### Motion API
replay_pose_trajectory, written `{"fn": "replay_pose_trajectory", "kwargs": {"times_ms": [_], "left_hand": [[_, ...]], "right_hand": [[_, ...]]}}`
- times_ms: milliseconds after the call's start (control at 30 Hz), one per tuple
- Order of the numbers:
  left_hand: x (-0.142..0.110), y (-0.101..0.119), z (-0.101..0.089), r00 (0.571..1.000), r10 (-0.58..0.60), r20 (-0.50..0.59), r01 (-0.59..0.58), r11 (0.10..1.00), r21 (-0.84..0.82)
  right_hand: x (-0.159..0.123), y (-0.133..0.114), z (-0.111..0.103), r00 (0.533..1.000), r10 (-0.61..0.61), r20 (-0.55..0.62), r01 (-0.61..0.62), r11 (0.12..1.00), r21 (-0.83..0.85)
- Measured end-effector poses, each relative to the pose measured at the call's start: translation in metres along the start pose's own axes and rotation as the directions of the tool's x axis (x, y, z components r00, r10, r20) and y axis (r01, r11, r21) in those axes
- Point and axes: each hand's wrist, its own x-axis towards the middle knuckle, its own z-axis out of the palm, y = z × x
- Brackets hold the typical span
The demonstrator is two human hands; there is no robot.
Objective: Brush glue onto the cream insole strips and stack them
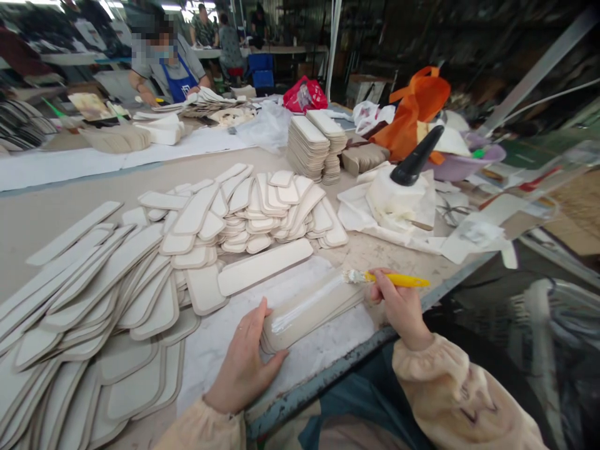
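Observation:
My right hand [397, 304] is closed around a paintbrush with a yellow handle [407, 279]. Its white-coated bristles [355, 276] touch the far right part of the top beige panel [307, 306]. A wet white streak runs along that panel, which lies on a small, slightly fanned stack. My left hand [249, 355] grips the stack's left end, thumb on the near edge and fingers at the far edge. Just beyond lies a long panel with a white face [265, 267]. White paper [328, 350] is spread under the stack.
Heaps of pale panels [103, 294] cover the left and middle of the table. Taller stacks [309, 147] stand behind. On the right sits a white container with a black cone-shaped piece [417, 156], near an orange bag [422, 106]. A person in a blue apron [178, 78] works across the table.

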Motion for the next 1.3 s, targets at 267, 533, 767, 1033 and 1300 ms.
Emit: {"fn": "replay_pose_trajectory", "kwargs": {"times_ms": [267, 533, 767, 1033, 1300], "left_hand": [[0.002, 0.005, -0.003, 1.000, 0.011, 0.008, -0.011, 0.999, -0.037], [0.001, 0.004, -0.001, 1.000, 0.007, -0.002, -0.007, 0.999, -0.047], [0.001, 0.005, -0.003, 1.000, 0.009, -0.002, -0.009, 1.000, -0.016], [0.001, 0.001, 0.000, 1.000, 0.018, -0.006, -0.017, 1.000, 0.020], [0.002, 0.001, 0.000, 1.000, 0.018, -0.013, -0.018, 1.000, 0.017]], "right_hand": [[-0.059, -0.028, 0.039, 0.957, 0.018, 0.291, -0.082, 0.974, 0.210], [-0.090, -0.026, 0.080, 0.814, 0.075, 0.575, -0.197, 0.968, 0.153], [-0.050, -0.015, 0.040, 0.934, 0.087, 0.346, -0.107, 0.994, 0.039], [-0.005, -0.018, -0.010, 0.990, -0.029, 0.135, 0.060, 0.972, -0.227], [-0.011, -0.012, -0.011, 0.932, -0.349, 0.099, 0.362, 0.876, -0.319]]}}
